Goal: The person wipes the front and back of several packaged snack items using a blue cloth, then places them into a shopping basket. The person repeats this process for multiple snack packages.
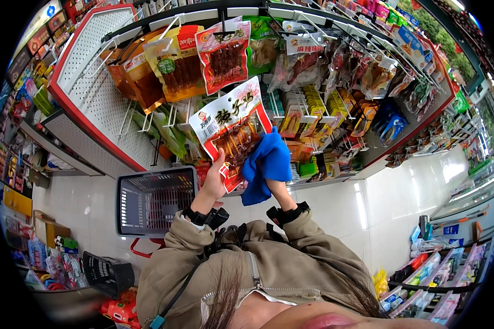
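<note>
My left hand [214,181] grips the lower left edge of a sealed snack packet [243,127], red and white with a clear window on browned skewered pieces. A blue cloth [267,164] covers most of my right hand [276,188] and lies against the packet's lower right side. The fingers under the cloth are hidden. Just behind, a similar red and white packet [223,53] hangs on a rack hook, beside a yellow packet [176,63] and a green packet [264,45].
A grey plastic shopping basket [156,172] with a red handle stands at my left, below the white pegboard panel [107,94]. Several hook rows carry yellow snack packets [294,119]. Bare metal hooks [148,121] jut out on the left. A black basket [107,273] lies farther back.
</note>
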